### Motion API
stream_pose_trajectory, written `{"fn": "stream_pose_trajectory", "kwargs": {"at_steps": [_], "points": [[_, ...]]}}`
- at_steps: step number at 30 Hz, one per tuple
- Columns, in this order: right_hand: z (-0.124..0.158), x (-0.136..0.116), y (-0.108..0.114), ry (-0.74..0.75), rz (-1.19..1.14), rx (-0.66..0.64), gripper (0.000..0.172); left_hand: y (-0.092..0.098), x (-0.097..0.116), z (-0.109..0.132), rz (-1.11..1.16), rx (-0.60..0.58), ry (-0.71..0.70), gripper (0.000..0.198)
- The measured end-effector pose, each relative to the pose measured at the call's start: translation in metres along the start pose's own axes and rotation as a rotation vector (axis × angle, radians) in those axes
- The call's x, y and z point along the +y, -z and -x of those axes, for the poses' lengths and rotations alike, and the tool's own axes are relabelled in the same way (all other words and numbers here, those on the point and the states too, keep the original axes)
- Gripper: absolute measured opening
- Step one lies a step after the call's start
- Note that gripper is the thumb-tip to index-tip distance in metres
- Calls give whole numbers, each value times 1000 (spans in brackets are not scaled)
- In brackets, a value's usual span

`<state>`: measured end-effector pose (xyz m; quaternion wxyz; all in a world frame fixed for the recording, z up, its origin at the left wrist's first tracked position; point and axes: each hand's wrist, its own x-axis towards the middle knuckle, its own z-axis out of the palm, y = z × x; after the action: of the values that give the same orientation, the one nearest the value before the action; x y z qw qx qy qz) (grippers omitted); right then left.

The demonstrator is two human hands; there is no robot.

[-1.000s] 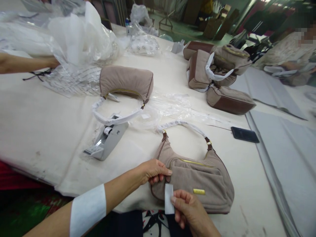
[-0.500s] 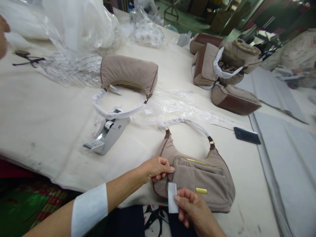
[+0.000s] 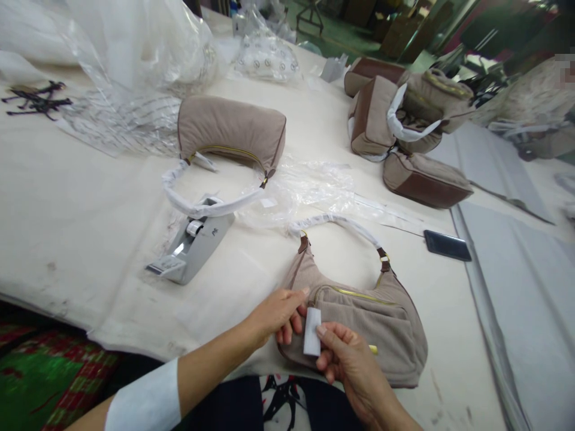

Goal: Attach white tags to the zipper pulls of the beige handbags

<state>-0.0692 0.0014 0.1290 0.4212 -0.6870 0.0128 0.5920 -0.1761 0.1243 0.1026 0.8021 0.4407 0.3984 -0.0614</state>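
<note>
A taupe corduroy shoulder bag point(image 3: 372, 317) with a yellow zipper and a white-wrapped handle lies on the table in front of me. My right hand point(image 3: 348, 359) pinches a small white paper slip point(image 3: 312, 333) between thumb and fingers, holding it over the bag's left part. Just behind the slip, my left hand point(image 3: 281, 314) rests at the bag's left side. Its thumb and fingers are apart, with nothing visible between them. The bag's small yellow plate point(image 3: 372, 349) is partly covered by my right hand.
A grey tape dispenser point(image 3: 197, 245) stands left of the bag, beneath the wrapped handle of a second bag point(image 3: 233, 129). Several similar bags point(image 3: 422, 176) are piled at the back right. A phone point(image 3: 447, 245) lies to the right. Clear plastic point(image 3: 144, 54) covers the back left.
My right hand has raised the slip towards my left hand. My left hand's thumb and fingers have parted from their pinch at the bag's left side.
</note>
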Motion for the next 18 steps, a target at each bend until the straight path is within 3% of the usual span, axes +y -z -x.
{"fn": "stream_pose_trajectory", "kwargs": {"at_steps": [5, 9, 11, 14, 16, 18], "points": [[-6, -7, -5, 14, 124, -42, 44, -6, -10, 12, 4, 20, -24, 45], [-7, -23, 1, 62, 466, -120, 45, -9, -8, 7, 99, 80, 14, 40], [-9, -40, 8, 296, 747, -62, 41, -8, -4, 2, 143, 88, 58, 39], [-16, -67, 18, 806, 1055, 20, 24, -8, 1, -3, 169, 59, 111, 41], [-24, -78, 21, 965, 1130, -68, 17, -10, 1, -4, 175, 57, 122, 44], [-33, -82, 20, 994, 1169, -196, 19, -12, 0, -4, 188, 77, 118, 46]]}}
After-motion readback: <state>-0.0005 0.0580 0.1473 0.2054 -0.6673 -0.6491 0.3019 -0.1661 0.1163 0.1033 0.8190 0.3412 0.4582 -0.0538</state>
